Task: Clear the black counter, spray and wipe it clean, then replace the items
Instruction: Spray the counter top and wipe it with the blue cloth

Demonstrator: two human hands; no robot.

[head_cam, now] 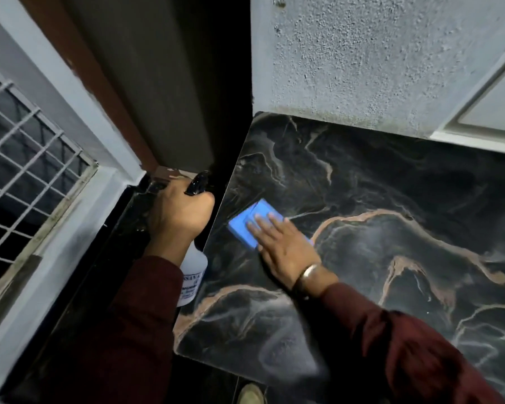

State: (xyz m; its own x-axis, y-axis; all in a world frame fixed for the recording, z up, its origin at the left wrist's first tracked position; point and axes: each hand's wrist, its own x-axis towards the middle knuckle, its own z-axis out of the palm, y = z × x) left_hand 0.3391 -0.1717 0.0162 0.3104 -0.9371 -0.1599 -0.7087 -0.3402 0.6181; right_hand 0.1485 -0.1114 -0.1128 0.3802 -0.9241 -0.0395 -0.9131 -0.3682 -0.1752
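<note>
one blue cloth (252,223), one spray bottle (193,262), two hands (left (179,212), right (285,246)), one counter (391,258).

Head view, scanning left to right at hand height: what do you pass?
Window grille → left hand gripping the spray bottle → blue cloth → right hand flat on the cloth → bare black marble counter.

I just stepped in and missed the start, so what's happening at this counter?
A person is wiping the black counter. The right hand presses a blue cloth flat on its near-left part, while the left hand grips a spray bottle held off the counter's left edge. No other items show on the visible counter, so it looks cleared; nothing has been put back yet.
</note>
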